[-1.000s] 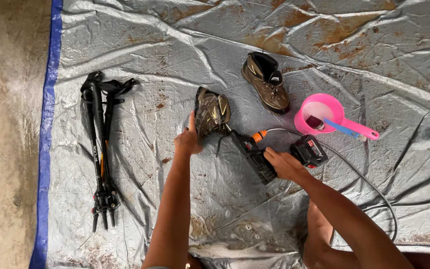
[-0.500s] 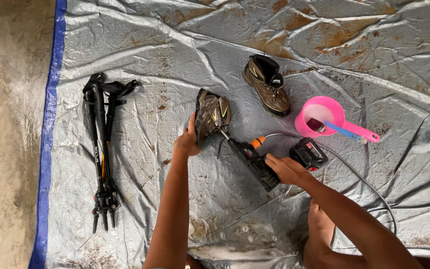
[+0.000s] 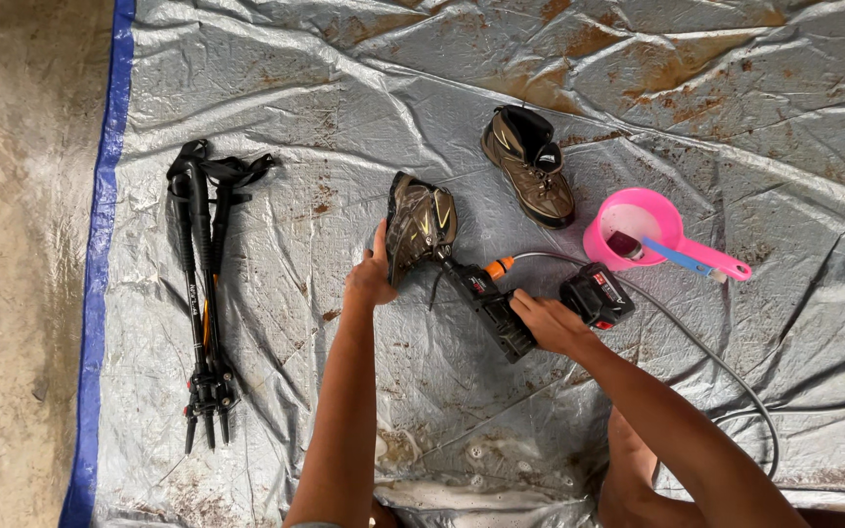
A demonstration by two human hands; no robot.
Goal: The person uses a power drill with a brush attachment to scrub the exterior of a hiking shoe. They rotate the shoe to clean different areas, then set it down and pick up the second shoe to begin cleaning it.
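My left hand (image 3: 372, 279) grips a muddy brown boot (image 3: 420, 225) lying on its side on the grey tarp (image 3: 344, 117), sole turned toward me. My right hand (image 3: 550, 323) holds a black cordless sprayer (image 3: 501, 311) whose nozzle points at the boot from close by. Its battery end (image 3: 596, 295) sits to the right of my hand, and a grey hose (image 3: 696, 342) runs from an orange fitting (image 3: 498, 266) off to the lower right.
A second brown boot (image 3: 530, 164) stands upright behind. A pink scoop (image 3: 638, 230) with a brush in it lies at the right. Folded black trekking poles (image 3: 205, 293) lie at the left near the tarp's blue edge (image 3: 100, 254). Foamy water pools by my knees (image 3: 462, 469).
The view has shifted slightly; both hands keep their grip, with the sprayer still aimed at the boot. Nothing else has moved.
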